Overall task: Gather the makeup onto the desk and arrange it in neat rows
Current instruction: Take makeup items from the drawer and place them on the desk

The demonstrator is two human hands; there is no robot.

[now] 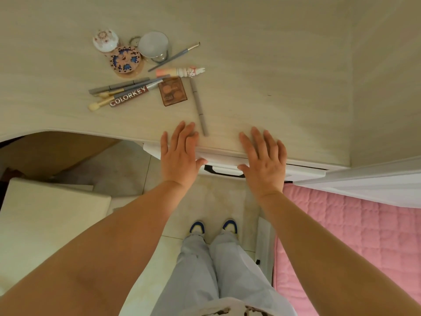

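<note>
Both hands, left (180, 153) and right (265, 158), lie flat, fingers spread, holding nothing, at the bench (273, 87) edge. Makeup clusters upper left, partly overlapping; a grey pencil (199, 103) points near-vertically toward the left hand.

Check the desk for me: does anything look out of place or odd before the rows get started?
Nothing is spilled or broken. The makeup lies in a loose heap, brushes crossing the COLORKEY tube. One grey pencil has strayed toward the desk edge, its tip beside the left hand.
</note>
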